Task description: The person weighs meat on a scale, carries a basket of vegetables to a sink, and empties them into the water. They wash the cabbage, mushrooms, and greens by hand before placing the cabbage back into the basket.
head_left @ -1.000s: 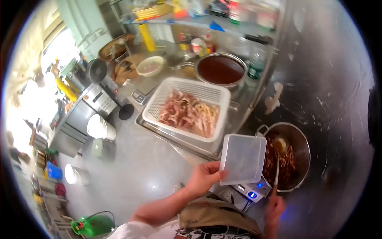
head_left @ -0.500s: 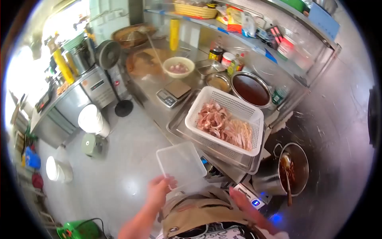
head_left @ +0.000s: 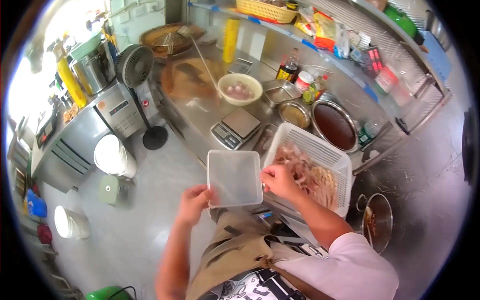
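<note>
A square translucent plastic container [head_left: 234, 177] is held up in front of my body at the counter's edge. My left hand [head_left: 194, 204] grips its lower left side, with the thumb over the rim. At its right side my right hand [head_left: 281, 181] is closed, fingertips pinched at the rim. Just beyond my right forearm stands a white perforated basket [head_left: 312, 139] of sliced raw meat [head_left: 320, 186], partly covered by that arm. Past the container lies a digital kitchen scale [head_left: 235, 128] with a bare weighing plate.
A cream bowl of shallots or similar bulbs [head_left: 239, 91] sits behind the scale. Near the back are a steel pot of dark red liquid [head_left: 334, 124], a steel tray [head_left: 282, 92] and bottles. A tall pot [head_left: 377, 220] stands at right; a fan [head_left: 136, 67] stands left.
The container has risen and turned upright towards the scale. My right hand has come from beside my body up to its right edge. The view has shifted, moving the basket rightward.
</note>
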The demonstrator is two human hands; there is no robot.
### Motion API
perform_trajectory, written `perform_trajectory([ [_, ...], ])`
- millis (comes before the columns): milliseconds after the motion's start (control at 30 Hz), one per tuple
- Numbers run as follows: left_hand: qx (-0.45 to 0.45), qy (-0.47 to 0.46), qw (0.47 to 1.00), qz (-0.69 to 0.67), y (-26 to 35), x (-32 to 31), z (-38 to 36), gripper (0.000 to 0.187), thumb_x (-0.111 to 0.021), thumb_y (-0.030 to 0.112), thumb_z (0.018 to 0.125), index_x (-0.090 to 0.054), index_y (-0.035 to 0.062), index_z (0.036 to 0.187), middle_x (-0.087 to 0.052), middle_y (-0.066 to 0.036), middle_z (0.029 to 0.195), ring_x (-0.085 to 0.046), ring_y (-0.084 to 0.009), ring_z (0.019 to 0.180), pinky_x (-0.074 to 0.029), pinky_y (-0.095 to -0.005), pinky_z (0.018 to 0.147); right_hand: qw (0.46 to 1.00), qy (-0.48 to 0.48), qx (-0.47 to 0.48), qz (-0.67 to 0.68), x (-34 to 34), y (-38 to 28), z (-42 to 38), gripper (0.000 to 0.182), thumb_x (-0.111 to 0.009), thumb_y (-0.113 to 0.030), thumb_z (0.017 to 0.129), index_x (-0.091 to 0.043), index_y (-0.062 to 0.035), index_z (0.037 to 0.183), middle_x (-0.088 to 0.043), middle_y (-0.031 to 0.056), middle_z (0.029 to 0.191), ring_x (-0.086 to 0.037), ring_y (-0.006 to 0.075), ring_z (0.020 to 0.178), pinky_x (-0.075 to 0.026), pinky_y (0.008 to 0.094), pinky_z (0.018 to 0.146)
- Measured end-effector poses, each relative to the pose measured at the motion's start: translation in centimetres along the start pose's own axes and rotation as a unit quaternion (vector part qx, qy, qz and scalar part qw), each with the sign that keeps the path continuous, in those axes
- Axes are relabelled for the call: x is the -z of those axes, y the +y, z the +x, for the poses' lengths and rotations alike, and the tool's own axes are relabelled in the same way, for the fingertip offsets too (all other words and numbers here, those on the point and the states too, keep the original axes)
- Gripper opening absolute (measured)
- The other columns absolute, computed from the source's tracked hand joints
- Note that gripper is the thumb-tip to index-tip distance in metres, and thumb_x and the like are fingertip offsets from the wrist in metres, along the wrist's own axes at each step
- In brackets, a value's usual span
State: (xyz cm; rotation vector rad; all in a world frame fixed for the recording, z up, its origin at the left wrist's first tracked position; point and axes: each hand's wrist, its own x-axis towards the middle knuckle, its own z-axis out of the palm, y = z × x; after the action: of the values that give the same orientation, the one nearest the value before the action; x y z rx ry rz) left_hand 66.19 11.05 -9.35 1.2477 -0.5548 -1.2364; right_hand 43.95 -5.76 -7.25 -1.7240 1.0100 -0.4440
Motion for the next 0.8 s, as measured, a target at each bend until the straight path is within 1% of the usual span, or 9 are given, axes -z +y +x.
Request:
perform_trajectory([
  [67,0.006,0.017,0.998,0.057,2.4,1.4,6.5,0.027,-0.057,0.016,0.085,-0.063,-0.0035,0.103,-0.066,-0.008,0.086,-0.062,-0.0153,0.074,-0.049,-0.0276,0.065,0.999,0.03,0.021,0.007,-0.8,0.0,6.1,0.019,-0.059,-0.014,0.085,-0.063,0.0046,0.085,-0.064,0.0078,0.068,-0.061,0.013,0.052,-0.047,0.0274,0.05],
  [200,-0.004,0.004,0.984,0.179,3.1,4.3,22.9,0.028,-0.054,0.019,0.09,-0.063,-0.0013,0.107,-0.066,-0.01,0.095,-0.065,-0.0204,0.082,-0.051,-0.0325,0.076,0.993,0.088,-0.07,-0.043,-0.7,2.6,18.9,0.019,-0.059,-0.015,0.083,-0.063,0.0034,0.079,-0.063,0.0135,0.063,-0.063,0.019,0.052,-0.049,0.0329,0.053],
  [267,-0.162,-0.057,0.912,0.372,3.5,4.1,30.3,0.028,-0.052,0.018,0.091,-0.061,-0.003,0.107,-0.066,-0.011,0.082,-0.064,-0.0223,0.076,-0.049,-0.0309,0.069,0.984,0.115,-0.118,-0.074,-0.2,4.3,22.9,0.019,-0.059,-0.015,0.081,-0.063,0.0037,0.077,-0.062,0.0167,0.062,-0.063,0.0237,0.053,-0.049,0.0353,0.055],
  [333,-0.193,-0.061,0.89,0.408,2.4,3.4,37.2,0.021,-0.051,0.015,0.088,-0.062,0.0012,0.1,-0.062,-0.022,0.082,-0.06,-0.0359,0.074,-0.046,-0.0359,0.067,0.968,0.132,-0.185,-0.111,0.6,4.6,26.8,0.02,-0.059,-0.015,0.08,-0.063,0.0041,0.077,-0.062,0.0177,0.062,-0.063,0.0255,0.054,-0.049,0.0361,0.056],
  [400,-0.116,-0.099,0.898,0.413,2.1,2.6,41.5,0.018,-0.05,0.014,0.086,-0.061,0.0014,0.092,-0.057,-0.025,0.081,-0.055,-0.0406,0.074,-0.045,-0.0392,0.066,0.959,0.128,-0.207,-0.147,0.9,6.1,28.7,0.021,-0.057,-0.015,0.078,-0.062,0.0047,0.071,-0.06,0.019,0.06,-0.063,0.0297,0.055,-0.049,0.0377,0.058],
  [500,-0.085,-0.131,0.908,0.388,1.7,1.5,45.0,0.017,-0.049,0.014,0.085,-0.059,0.0005,0.084,-0.055,-0.025,0.076,-0.053,-0.0433,0.073,-0.043,-0.0429,0.064,0.939,0.097,-0.285,-0.168,1.4,5.8,30.1,0.025,-0.056,-0.016,0.075,-0.06,0.0058,0.064,-0.058,0.0254,0.064,-0.06,0.0392,0.062,-0.049,0.0418,0.061],
  [633,-0.041,-0.163,0.9,0.402,1.3,1.2,47.2,0.019,-0.05,0.016,0.085,-0.059,0.0006,0.081,-0.055,-0.024,0.074,-0.053,-0.0441,0.073,-0.043,-0.0453,0.064,0.933,0.129,-0.284,-0.178,1.6,7.9,30.9,0.026,-0.055,-0.017,0.077,-0.061,0.0053,0.065,-0.059,0.0264,0.07,-0.06,0.041,0.067,-0.049,0.0431,0.063],
  [733,-0.094,-0.172,0.875,0.442,1.4,1.8,46.5,0.02,-0.049,0.017,0.086,-0.059,0.001,0.081,-0.056,-0.024,0.075,-0.054,-0.0434,0.075,-0.043,-0.0462,0.064,0.929,0.147,-0.287,-0.18,1.0,7.7,30.5,0.024,-0.055,-0.016,0.077,-0.062,0.0048,0.068,-0.061,0.0257,0.071,-0.061,0.0406,0.069,-0.049,0.0429,0.064],
  [800,-0.078,-0.184,0.874,0.444,2.0,1.9,46.0,0.021,-0.049,0.019,0.086,-0.059,0.0018,0.08,-0.057,-0.023,0.076,-0.055,-0.0431,0.075,-0.044,-0.0467,0.064,0.928,0.161,-0.277,-0.188,0.6,7.3,30.0,0.022,-0.056,-0.015,0.077,-0.063,0.0048,0.071,-0.061,0.0256,0.072,-0.061,0.0411,0.07,-0.049,0.0426,0.065],
])
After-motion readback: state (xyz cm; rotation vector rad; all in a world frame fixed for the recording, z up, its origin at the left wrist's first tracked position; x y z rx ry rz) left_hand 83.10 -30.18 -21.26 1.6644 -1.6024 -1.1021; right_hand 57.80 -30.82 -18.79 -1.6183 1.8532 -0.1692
